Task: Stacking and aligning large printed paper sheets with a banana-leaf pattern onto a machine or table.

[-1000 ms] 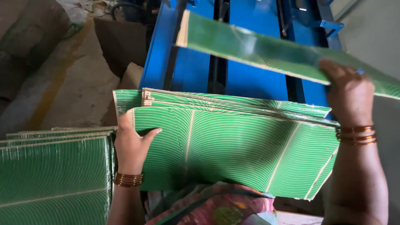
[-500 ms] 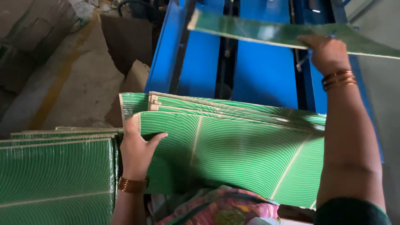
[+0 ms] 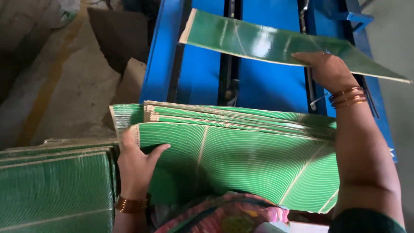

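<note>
**One green sheet held over the blue machine**

A blue metal machine frame [image 3: 267, 82] is seen ahead. A stack of green leaf-patterned paper sheets [image 3: 241, 159] lies in front of the person, and a second green stack [image 3: 56, 190] is placed to the left. A single green sheet [image 3: 267, 43] is gripped by the right hand [image 3: 327, 69] above the machine. The left hand [image 3: 138, 164] is laid open against the stack's edge.

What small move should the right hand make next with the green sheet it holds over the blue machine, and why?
Probably push the green sheet further forward and lay it flat on the blue machine. The right hand holds it raised and tilted above the bed, while the left hand steadies the stack of sheets on the lap.
</note>
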